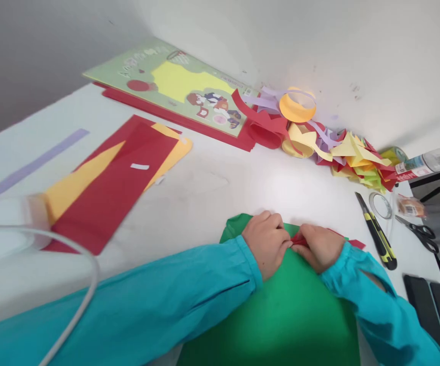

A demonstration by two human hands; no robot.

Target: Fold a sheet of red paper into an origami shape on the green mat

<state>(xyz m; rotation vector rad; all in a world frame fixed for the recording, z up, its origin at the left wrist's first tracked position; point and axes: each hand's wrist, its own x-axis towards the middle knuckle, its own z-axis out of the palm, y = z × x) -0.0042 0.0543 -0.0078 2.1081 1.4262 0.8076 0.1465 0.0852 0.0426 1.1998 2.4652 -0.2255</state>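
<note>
Both hands meet over a large green sheet (292, 315) at the front of the table. A small piece of red paper (298, 240) is between them, gathered or folded in the middle. My left hand (266, 244) is closed, its fingertips pinching the left end of the paper. From the other side, my right hand (318, 246) grips the same paper with thumb and fingers; one red end sticks out beyond that hand. The fingers cover much of the piece, so its full shape is hidden. At its far left corner, the green sheet curls up.
Red and orange paper sheets (113, 183) and a purple strip (32, 165) lie left. Behind stand a green printed pad (174, 86) and curled paper pieces (299, 122). Rightward are a utility knife (378, 234), tape roll (380, 205), scissors (420, 233) and plastic bottle (433, 161). A pale cable (90, 284) crosses front left.
</note>
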